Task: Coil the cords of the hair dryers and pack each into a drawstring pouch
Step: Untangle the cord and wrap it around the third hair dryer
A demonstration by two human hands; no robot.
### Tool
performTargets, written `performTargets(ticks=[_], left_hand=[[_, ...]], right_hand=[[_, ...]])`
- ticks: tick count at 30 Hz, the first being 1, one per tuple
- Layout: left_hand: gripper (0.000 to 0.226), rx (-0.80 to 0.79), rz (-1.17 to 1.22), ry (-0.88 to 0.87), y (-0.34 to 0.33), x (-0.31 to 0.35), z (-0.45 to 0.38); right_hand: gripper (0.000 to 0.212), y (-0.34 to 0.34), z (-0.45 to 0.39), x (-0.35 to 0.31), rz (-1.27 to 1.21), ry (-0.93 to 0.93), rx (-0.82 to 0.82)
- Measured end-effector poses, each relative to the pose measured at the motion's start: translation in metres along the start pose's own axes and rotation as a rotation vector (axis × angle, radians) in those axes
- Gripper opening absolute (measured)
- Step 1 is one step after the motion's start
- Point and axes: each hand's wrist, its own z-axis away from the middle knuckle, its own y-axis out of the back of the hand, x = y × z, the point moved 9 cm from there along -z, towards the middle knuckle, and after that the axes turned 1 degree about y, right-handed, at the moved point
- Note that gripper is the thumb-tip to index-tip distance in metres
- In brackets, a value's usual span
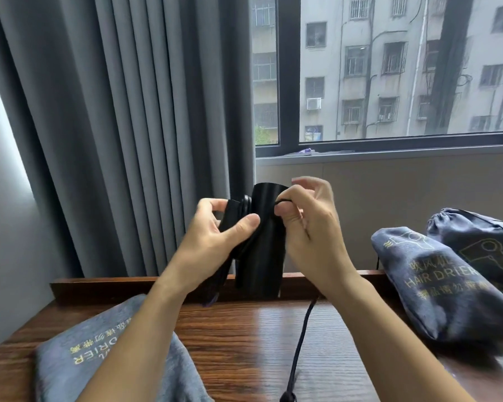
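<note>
Two hands are working above the table (244,329); left hand (212,236) is clamping the rigid, smooth hair dryer (262,242); right hand (308,224) is pinching the limp cord (299,343), which is dangling; I'd be gripping the body, feeding cord near its root.

A wooden surface (244,329) with a glossy grain fills the near part of the scene, and a raised dark wooden ledge (99,287) runs along its far edge. Grey pleated curtains (122,126) hang at the far left. To the right, a dark-framed window (288,82) looks out on a pale apartment building (360,68) carrying an air-conditioning unit (314,103).
</note>
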Motion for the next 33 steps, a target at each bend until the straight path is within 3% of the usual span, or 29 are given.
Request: performTargets(ticks=[3, 7, 11, 15, 21, 25, 31, 33], left_hand=[[0.05, -0.03, 0.034, -0.003, -0.019, -0.004, 0.002], [0.035, 0.057, -0.046, -0.12, -0.023, -0.006, 0.001], [0.06, 0.086, -0.137, -0.096, -0.027, -0.018, 0.0], [0.088, -0.033, -0.139, -0.061, -0.042, -0.018, 0.004], [0.065, -0.185, 0.076, 0.028, -0.047, -0.016, 0.007], [0.065, -0.276, 0.045, 0.0, -0.048, -0.014, 0.008], [0.068, -0.438, 0.018, 0.004, -0.055, -0.015, 0.014], [0.073, -0.478, 0.027, 0.02, -0.061, -0.016, 0.017]], right_hand=[[0.017, -0.002, 0.001, 0.0, -0.091, 0.022, -0.012], [0.019, 0.011, 0.003, 0.001, -0.043, 0.079, 0.159], [0.015, 0.016, 0.002, 0.001, -0.029, 0.068, 0.203], [0.012, 0.02, 0.0, -0.001, -0.016, 0.051, 0.223], [0.012, 0.026, -0.014, 0.007, -0.042, -0.039, 0.003], [0.009, 0.041, -0.019, 0.015, -0.164, -0.17, -0.05], [0.013, 0.056, -0.016, 0.016, -0.197, -0.291, -0.302], [0.016, 0.062, -0.017, 0.025, -0.212, -0.326, -0.283]])
